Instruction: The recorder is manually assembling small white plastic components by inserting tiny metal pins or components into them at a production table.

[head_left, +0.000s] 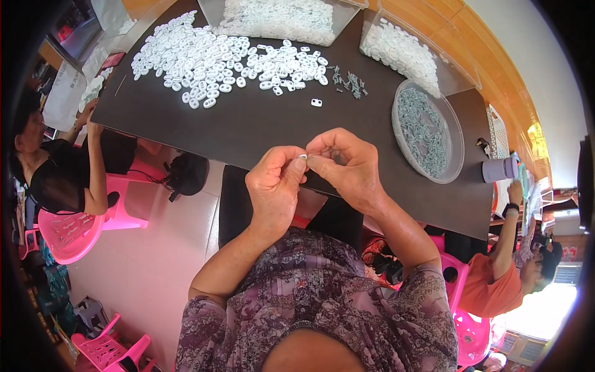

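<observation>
My left hand [275,186] and my right hand [348,168] meet fingertip to fingertip just over the near edge of the dark table. Between the left thumb and forefinger shows a bit of a small white plastic piece [302,157]. The right thumb and forefinger are pinched against it; whatever they hold is hidden. Beyond the hands, one white two-holed piece [317,103] lies alone on the table. Farther back spreads a heap of white oval two-holed pieces [192,56], with a smaller group [285,65] beside it. Some loose grey screws [355,85] lie to its right.
A round clear tray [459,158] of grey screws stands at the right. Two clear bins, one at the back [347,9] and another [458,71] at back right, hold more white pieces. A lilac cup [496,171] is near the right edge. People sit left [62,180] and right [493,285].
</observation>
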Tool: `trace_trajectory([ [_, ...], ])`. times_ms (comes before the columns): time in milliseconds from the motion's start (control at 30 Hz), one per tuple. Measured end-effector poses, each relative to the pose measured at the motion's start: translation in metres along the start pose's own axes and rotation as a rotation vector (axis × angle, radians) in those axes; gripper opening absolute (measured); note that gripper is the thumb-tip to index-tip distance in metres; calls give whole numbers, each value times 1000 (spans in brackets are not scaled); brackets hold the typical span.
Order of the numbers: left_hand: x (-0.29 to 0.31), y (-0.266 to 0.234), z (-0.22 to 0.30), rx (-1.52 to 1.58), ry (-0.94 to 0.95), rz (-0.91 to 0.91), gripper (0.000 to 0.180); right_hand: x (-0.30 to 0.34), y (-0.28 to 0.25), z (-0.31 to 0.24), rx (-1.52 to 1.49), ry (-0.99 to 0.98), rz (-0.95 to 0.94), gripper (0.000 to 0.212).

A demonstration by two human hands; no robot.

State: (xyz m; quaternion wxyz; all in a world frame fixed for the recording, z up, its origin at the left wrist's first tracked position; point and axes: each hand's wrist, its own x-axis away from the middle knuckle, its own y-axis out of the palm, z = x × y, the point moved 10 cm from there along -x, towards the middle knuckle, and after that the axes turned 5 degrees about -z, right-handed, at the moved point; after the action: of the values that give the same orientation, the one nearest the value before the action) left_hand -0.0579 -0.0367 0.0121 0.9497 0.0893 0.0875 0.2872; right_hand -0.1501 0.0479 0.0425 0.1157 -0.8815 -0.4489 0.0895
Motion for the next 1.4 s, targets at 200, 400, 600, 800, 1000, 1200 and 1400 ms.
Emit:
trace_trajectory([
  [200, 0, 1, -5, 98, -69, 24, 13, 3, -3, 3, -78, 24, 16, 14],
  [400, -5, 0, -8, 233, -104, 3, 14, 0, -4, 2, -203, 3, -4, 14],
  [600, -5, 2, -6, 193, -94, 6, 14, 0, -4, 1, -95, -7, 27, 12],
  [800, -6, 3, -9, 179, -101, 5, 10, -1, -2, 1, 13, -5, 39, 12],
  [1000, -24, -1, -15, 300, -89, 10, 11, -26, -24, -13, 233, -121, 49, 12],
  [1200, -35, -8, -22, 311, -74, 49, 13, -89, -66, -11, 844, -283, 262, 15],
  [1400, -34, -9, -24, 302, -51, 28, 14, -110, -44, 2, 1215, -386, 271, 11],
])
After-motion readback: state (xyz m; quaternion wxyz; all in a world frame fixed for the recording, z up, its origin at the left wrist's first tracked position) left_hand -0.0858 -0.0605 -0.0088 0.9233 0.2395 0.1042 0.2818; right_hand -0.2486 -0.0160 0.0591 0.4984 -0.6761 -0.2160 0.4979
